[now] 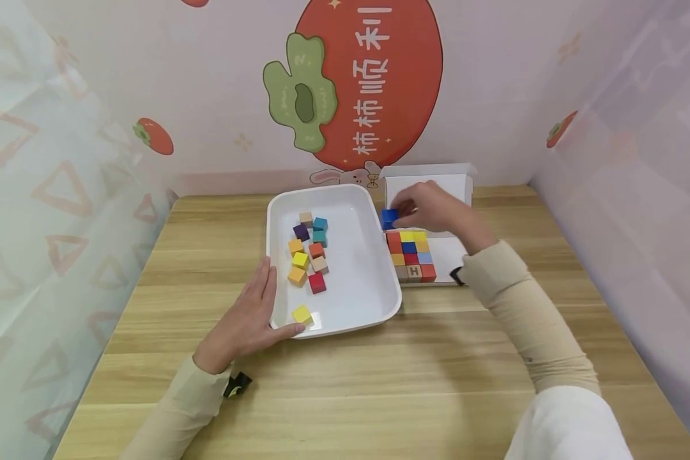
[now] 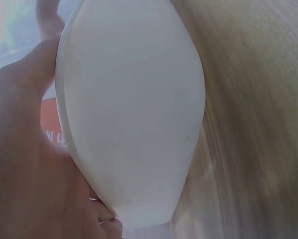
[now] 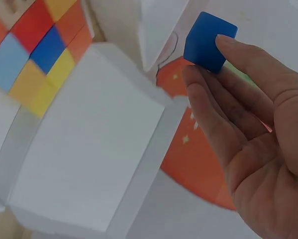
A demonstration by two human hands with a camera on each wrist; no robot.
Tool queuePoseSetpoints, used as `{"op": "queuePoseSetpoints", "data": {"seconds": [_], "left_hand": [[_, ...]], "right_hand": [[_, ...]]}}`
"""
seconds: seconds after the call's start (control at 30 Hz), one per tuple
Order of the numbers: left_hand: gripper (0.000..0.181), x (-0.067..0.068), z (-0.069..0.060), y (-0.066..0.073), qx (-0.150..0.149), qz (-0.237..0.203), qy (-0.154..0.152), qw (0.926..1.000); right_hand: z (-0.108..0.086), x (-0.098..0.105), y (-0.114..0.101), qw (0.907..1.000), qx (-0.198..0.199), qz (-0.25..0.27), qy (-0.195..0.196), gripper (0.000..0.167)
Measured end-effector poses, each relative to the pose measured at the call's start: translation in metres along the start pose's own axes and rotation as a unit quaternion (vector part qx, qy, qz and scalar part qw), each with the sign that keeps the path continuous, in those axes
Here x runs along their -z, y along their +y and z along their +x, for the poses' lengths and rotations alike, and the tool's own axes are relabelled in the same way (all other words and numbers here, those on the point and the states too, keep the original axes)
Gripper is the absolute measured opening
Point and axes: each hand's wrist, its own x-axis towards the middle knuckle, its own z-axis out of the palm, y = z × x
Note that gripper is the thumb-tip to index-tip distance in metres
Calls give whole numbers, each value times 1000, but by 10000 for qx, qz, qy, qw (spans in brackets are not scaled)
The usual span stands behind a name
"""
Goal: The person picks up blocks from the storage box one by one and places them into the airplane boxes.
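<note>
Beige sleeves [image 1: 539, 327], black wrist pieces [image 1: 237, 384] and white cloth [image 1: 569, 427] show.

In the tray [image 1: 353, 275] at left, smooth plastic with a faint gloss inside. Across the tabletop [image 1: 379, 383], streaked wood grain with a low sheen. On the held blue cube [image 3: 203, 45], smooth, apparently painted wood, satiny. In the box [image 3: 89, 144] at right, smooth matt card. On the right sleeve [image 1: 546, 326], wrinkled matt cloth.
</note>
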Motion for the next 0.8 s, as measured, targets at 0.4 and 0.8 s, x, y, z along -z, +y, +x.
{"op": "queuePoseSetpoints", "data": {"seconds": [0.4,0.8], "left_hand": [[131,2,-1,1,69,14,-79,9999],[132,1,0,2,65,-44,-78,9999]], "right_hand": [[-42,12,76,9952,-968,63,99,30],[-32,-26,106,9918,-1265,149,33,33]]}}
